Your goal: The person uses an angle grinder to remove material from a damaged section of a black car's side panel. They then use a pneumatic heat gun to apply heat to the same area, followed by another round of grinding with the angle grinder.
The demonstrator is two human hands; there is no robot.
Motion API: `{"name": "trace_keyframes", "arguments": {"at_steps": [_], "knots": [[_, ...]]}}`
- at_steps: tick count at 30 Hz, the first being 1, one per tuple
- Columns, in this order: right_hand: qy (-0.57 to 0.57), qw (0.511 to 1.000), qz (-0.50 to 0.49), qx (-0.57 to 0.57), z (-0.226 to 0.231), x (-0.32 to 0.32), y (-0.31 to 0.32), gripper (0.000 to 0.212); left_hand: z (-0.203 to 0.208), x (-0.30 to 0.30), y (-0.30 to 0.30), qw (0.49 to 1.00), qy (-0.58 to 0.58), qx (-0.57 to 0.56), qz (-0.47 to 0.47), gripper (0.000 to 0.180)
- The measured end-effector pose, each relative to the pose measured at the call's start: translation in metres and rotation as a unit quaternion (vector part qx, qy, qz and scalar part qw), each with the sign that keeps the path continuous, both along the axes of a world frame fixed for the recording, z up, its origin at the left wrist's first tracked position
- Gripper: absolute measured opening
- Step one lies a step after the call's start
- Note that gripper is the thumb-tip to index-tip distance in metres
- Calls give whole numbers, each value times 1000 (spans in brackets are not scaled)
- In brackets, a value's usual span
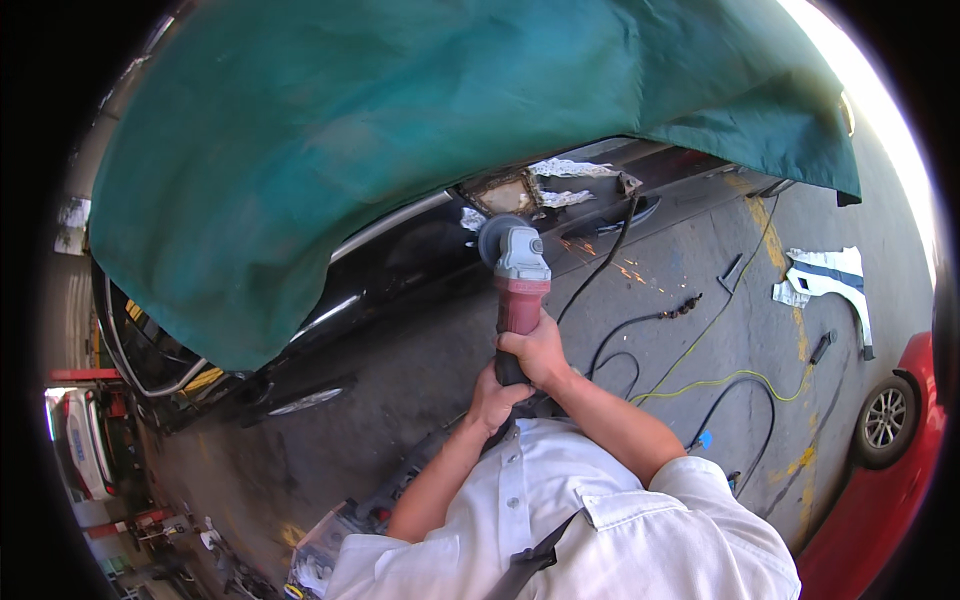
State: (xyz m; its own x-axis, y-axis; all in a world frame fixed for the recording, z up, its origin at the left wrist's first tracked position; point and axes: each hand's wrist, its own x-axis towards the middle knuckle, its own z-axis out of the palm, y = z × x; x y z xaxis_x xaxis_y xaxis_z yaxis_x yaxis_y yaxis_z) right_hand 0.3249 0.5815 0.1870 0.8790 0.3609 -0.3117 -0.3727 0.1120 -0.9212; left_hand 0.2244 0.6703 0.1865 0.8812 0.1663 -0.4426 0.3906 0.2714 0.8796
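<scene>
Both my hands grip a red and grey angle grinder (520, 290). My right hand (540, 352) wraps round its red body, and my left hand (494, 400) closes round the dark rear handle just below. The grinder's round disc (491, 240) is at the bare, rough patch (497, 192) on the side of a black car (400, 250). Orange sparks (620, 265) fly off to the right. Scraped, whitish metal (570, 180) borders the patch. A dark clamp (628, 184) with a thick cable sits on the bodywork to its right. The exact contact of the disc is hard to see.
A large green cover (400, 120) drapes over the car. Black cables and a yellow-green hose (700, 388) lie across the grey floor at right, near a hammer (732, 272). Beyond them are a white fender panel (830, 280) and a red car (885, 500). A clear box (325, 535) stands at lower left.
</scene>
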Motion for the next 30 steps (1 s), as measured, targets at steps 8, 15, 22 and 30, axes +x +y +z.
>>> {"name": "trace_keyframes", "arguments": {"at_steps": [8, 15, 22, 30], "knots": [[-5, 1000, -15, -16, -4, 5, 0, 43, -5, 2, 3, 995, 57, 76, -29, 46], [7, 1000, -6, -4, -7, 4, -1, 45, -6, 1, -3, 997, 32, 73, 11, 49], [-2, 1000, -8, -30, -5, 7, 0, 46, -8, 3, 2, 992, 60, 113, 2, 48], [19, 1000, 17, -12, -6, 14, -2, 47, -6, 11, 3, 991, 53, 118, -19, 47]]}}
